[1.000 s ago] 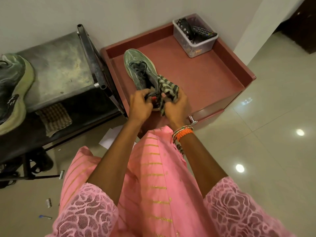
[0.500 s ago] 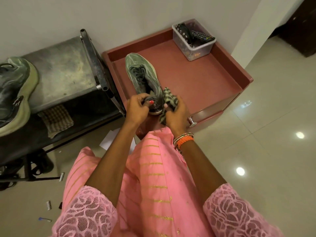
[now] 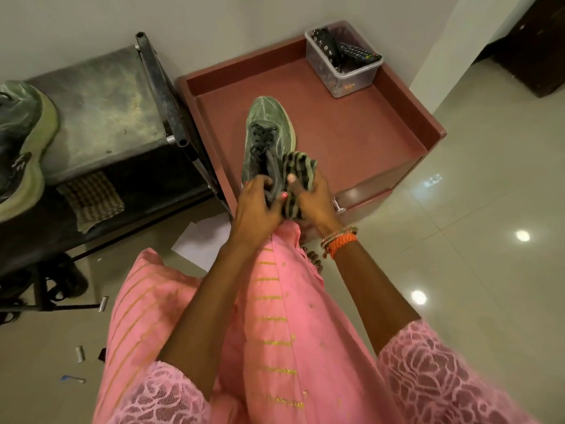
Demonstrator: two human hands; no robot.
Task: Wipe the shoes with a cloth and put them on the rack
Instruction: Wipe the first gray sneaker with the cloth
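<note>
Shoe [image 3: 269,139] sat on the red cabinet top [image 3: 351,133], toe toward twelve o'clock. Left hand [image 3: 255,206] gripped its heel; right hand [image 3: 315,197] clutched the striped cloth [image 3: 298,169] at three o'clock. Hard rubbing risked twisting the shoe loose.

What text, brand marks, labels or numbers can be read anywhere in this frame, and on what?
None can be read.
Shoe on the rack: a pale mark on its side, too blurred to read.
Remote control in the clear plastic box: buttons show, their markings too small to read.
Shoe held by the left hand: no lettering visible.
Striped cloth gripped by the right hand: pattern only.
</note>
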